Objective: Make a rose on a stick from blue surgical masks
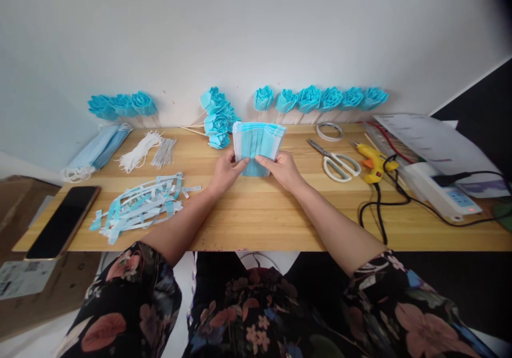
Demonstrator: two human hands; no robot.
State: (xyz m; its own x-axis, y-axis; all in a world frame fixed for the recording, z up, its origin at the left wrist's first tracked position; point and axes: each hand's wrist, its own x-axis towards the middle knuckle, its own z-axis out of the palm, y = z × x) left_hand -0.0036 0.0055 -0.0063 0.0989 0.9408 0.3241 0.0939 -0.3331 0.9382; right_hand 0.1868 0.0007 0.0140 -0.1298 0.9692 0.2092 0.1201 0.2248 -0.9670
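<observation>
A stack of blue pleated mask sheets [258, 140] stands upright above the wooden table [260, 214], fanned wider at the top. My left hand [224, 172] pinches its lower left edge, and my right hand [285, 169] pinches the lower right edge. Both hands are closed on the stack near the middle of the table. Right behind it lies a bunch of blue paper roses on sticks [218, 115].
Blue roses lean on the wall at left [122, 104] and right [320, 98]. Cut blue strips [140, 207], white ear loops [140, 151], face masks [98, 149] and a phone [64, 222] lie left. Scissors [336, 161], tape roll [330, 130], yellow glue gun [374, 161], power strip [444, 192] and cables lie right.
</observation>
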